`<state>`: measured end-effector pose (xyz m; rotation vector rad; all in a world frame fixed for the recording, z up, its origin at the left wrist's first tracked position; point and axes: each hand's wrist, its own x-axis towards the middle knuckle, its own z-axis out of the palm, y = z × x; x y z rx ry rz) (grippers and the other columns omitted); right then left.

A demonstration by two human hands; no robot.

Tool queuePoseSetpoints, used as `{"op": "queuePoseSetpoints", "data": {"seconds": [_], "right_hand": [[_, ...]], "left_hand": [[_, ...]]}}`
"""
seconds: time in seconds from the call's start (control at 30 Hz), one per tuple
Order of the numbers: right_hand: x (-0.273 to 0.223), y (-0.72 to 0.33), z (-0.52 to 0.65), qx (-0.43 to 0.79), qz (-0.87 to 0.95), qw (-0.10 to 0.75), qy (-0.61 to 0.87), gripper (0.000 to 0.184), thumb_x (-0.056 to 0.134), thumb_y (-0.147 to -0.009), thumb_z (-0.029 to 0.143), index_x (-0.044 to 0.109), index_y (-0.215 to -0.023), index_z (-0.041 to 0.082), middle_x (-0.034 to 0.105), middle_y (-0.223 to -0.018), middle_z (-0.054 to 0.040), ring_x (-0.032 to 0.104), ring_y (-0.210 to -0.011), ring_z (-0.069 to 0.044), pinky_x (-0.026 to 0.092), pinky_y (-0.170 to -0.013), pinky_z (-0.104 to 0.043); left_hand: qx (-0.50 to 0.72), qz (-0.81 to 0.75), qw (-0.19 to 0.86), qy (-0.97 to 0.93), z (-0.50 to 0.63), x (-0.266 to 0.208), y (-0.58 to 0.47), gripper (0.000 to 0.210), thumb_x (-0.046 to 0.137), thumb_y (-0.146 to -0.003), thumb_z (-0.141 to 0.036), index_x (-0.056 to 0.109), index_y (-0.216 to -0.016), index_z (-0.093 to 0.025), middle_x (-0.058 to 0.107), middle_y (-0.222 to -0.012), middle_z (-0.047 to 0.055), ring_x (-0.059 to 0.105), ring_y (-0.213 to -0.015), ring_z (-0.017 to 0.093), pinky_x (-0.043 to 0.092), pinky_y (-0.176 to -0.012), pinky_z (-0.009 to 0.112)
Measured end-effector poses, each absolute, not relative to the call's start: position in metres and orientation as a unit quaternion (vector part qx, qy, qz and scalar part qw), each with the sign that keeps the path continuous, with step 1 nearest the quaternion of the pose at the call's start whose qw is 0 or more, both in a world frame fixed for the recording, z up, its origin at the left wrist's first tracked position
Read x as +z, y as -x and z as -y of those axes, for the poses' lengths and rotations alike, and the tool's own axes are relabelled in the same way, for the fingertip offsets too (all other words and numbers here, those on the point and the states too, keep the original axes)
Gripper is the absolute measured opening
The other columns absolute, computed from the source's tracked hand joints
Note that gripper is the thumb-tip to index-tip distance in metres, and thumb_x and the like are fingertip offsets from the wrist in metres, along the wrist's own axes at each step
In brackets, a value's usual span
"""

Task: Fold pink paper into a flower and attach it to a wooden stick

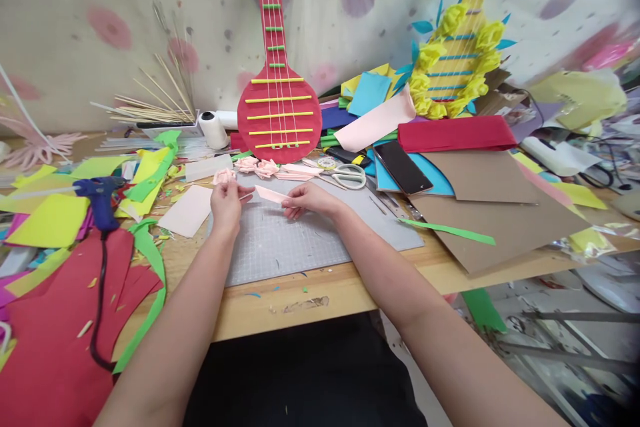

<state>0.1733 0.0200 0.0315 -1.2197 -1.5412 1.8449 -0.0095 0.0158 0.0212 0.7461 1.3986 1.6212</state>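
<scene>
Above the grey cutting mat [290, 240], my left hand [227, 203] is closed, its fingers pinching what looks like a thin pale stick [247, 197]. A pink paper flower [223, 177] shows just beyond that hand; whether the fingers touch it I cannot tell. My right hand [307, 200] pinches one end of a pale pink paper strip [270, 195], whose other end points toward my left hand. More pink paper flowers [267, 168] and folded pink strips [300, 171] lie at the mat's far edge, near white-handled scissors [349, 177].
A red paper lute [280, 113] stands at the back, a yellow one [453, 60] with paper roses to its right. The blue glue gun [101, 200] and its cord lie among scraps at left. A phone [403, 168] and brown cardboard [500, 227] lie right.
</scene>
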Motion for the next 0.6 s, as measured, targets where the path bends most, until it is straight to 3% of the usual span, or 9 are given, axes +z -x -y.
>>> {"op": "queuePoseSetpoints", "data": {"seconds": [0.1, 0.2, 0.3, 0.4, 0.6], "right_hand": [[0.032, -0.173, -0.019, 0.668, 0.561, 0.217, 0.439, 0.011, 0.060, -0.080, 0.015, 0.062, -0.071, 0.010, 0.066, -0.060, -0.0026, 0.062, -0.052, -0.008, 0.049, -0.054, -0.018], [0.031, -0.172, -0.018, 0.668, 0.564, 0.213, 0.436, 0.010, 0.062, -0.078, 0.017, 0.062, -0.071, 0.010, 0.066, -0.060, -0.0027, 0.062, -0.052, -0.009, 0.050, -0.054, -0.018], [0.029, -0.172, -0.019, 0.668, 0.569, 0.209, 0.432, 0.012, 0.066, -0.075, 0.021, 0.062, -0.071, 0.010, 0.067, -0.061, -0.0030, 0.063, -0.054, -0.009, 0.051, -0.055, -0.019], [0.029, -0.175, -0.021, 0.662, 0.579, 0.211, 0.427, 0.014, 0.068, -0.073, 0.023, 0.062, -0.072, 0.011, 0.068, -0.065, -0.0041, 0.063, -0.057, -0.009, 0.051, -0.056, -0.018], [0.033, -0.192, -0.026, 0.631, 0.594, 0.220, 0.448, 0.015, 0.070, -0.070, 0.025, 0.063, -0.072, 0.011, 0.068, -0.069, -0.0054, 0.063, -0.059, -0.010, 0.051, -0.056, -0.020]], "left_hand": [[0.636, -0.550, 0.439, -0.317, -0.014, 0.021, 0.009, 0.028, 0.056, -0.076, -0.041, 0.044, -0.067, -0.017, 0.051, -0.054, -0.004, 0.062, -0.059, 0.013, 0.053, -0.065, 0.029], [0.586, -0.530, 0.484, -0.376, -0.009, 0.020, 0.004, 0.037, 0.074, -0.058, -0.032, 0.045, -0.076, -0.018, 0.057, -0.061, -0.004, 0.062, -0.062, 0.012, 0.053, -0.063, 0.029], [0.550, -0.541, 0.501, -0.393, -0.005, 0.019, 0.000, 0.046, 0.078, -0.046, -0.020, 0.045, -0.078, -0.017, 0.055, -0.055, -0.007, 0.058, -0.053, 0.011, 0.052, -0.058, 0.028], [0.561, -0.553, 0.493, -0.369, -0.005, 0.021, 0.001, 0.042, 0.076, -0.048, -0.016, 0.044, -0.076, -0.017, 0.053, -0.052, -0.008, 0.055, -0.048, 0.010, 0.051, -0.055, 0.028], [0.622, -0.533, 0.467, -0.332, -0.010, 0.025, 0.011, 0.042, 0.071, -0.050, -0.012, 0.040, -0.077, -0.019, 0.053, -0.056, -0.008, 0.058, -0.055, 0.011, 0.052, -0.055, 0.026]]}}
